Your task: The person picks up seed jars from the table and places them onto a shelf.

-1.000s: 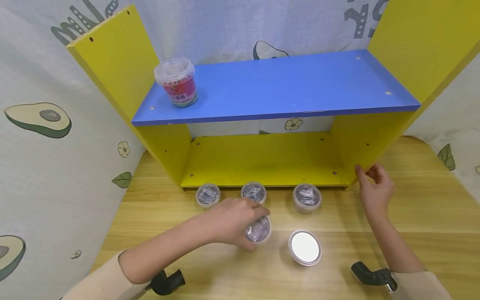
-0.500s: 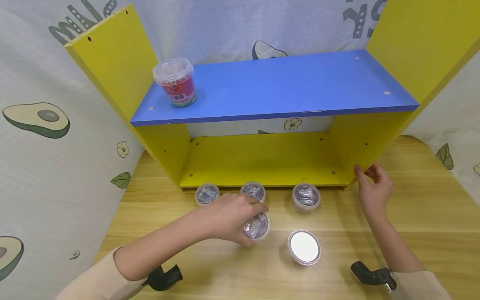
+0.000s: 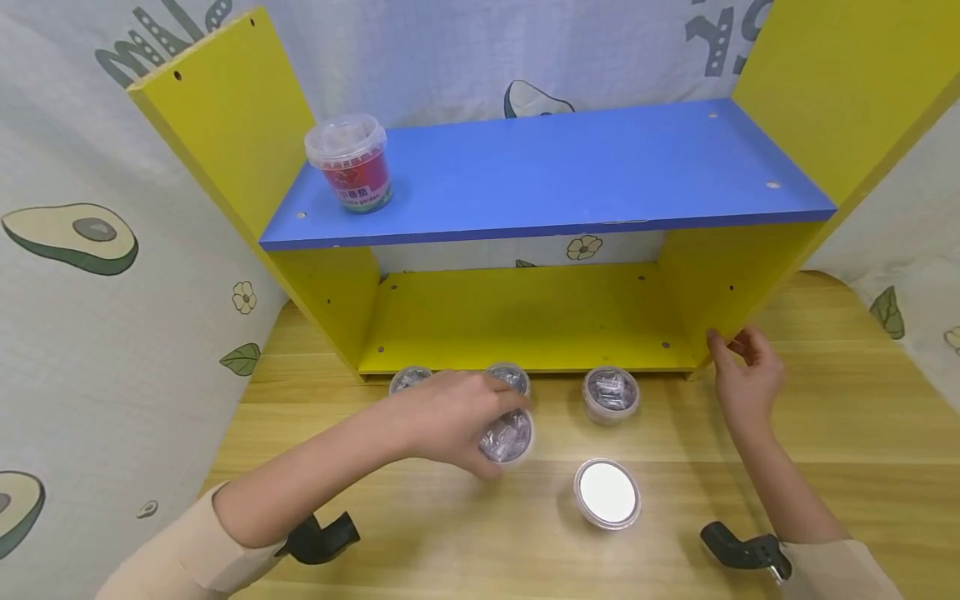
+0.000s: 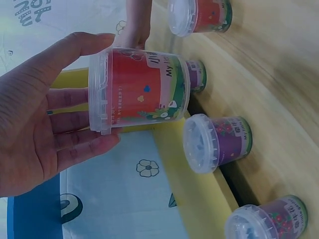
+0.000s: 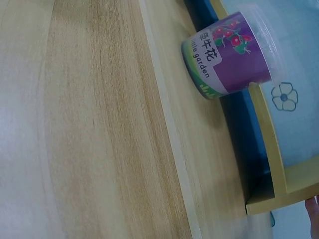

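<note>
My left hand (image 3: 450, 421) holds a small clear plastic cup (image 4: 142, 92) with a red label by its lid, thumb on one side and fingers on the other. In the left wrist view this cup is off the table. My right hand (image 3: 750, 383) grips the front edge of the right side panel (image 3: 738, 292) of a yellow and blue shelf, low down. Purple-labelled cups stand along the shelf's front: one at left (image 3: 410, 377), partly covered by my left hand, one in the middle (image 3: 512, 375) and one at right (image 3: 611, 393). Nearer stands another red-labelled cup (image 3: 607, 493), its lid glaring white.
On the blue upper board (image 3: 570, 175), a red-labelled cup (image 3: 352, 167) stands at the left end. The yellow lower board (image 3: 517, 312) lies beneath it. The wooden table (image 3: 465, 550) extends in front, and a patterned cloth (image 3: 135, 358) hangs around the back and sides.
My left hand has moved the red-labelled cup slightly left and toward the shelf, now covering part of the left purple-labelled cup. My right hand stays on the panel.
</note>
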The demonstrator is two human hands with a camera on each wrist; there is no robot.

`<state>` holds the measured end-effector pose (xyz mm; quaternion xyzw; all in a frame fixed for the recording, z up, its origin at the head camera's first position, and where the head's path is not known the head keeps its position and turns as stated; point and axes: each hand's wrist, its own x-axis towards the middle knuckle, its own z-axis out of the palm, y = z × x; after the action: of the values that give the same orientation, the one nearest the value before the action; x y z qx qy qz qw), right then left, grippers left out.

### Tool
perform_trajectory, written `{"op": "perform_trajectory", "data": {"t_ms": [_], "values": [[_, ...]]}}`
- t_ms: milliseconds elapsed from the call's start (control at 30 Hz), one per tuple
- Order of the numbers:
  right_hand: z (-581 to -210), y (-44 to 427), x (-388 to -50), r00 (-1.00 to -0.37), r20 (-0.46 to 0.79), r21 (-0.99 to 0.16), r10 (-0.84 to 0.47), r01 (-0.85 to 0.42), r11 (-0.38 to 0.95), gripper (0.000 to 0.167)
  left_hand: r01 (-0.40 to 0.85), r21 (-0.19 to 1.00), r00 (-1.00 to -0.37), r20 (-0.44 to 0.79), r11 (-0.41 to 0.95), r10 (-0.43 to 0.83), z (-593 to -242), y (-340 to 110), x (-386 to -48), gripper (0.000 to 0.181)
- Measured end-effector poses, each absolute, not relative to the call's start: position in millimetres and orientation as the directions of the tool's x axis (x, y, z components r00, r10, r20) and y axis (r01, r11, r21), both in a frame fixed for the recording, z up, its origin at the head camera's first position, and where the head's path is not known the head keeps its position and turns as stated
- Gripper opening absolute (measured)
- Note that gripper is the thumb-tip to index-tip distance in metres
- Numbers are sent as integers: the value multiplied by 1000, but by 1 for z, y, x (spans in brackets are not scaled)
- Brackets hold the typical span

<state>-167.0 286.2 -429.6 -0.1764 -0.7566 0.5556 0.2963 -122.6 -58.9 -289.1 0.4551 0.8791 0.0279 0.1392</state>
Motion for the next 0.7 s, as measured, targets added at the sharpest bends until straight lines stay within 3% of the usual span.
{"op": "perform_trajectory", "data": {"t_ms": [700], "values": [[-428,284,-165,-764,270,-938,586,-69,341,22,801,252,-512,-183,544,839,-269,-62,-133,63]]}}
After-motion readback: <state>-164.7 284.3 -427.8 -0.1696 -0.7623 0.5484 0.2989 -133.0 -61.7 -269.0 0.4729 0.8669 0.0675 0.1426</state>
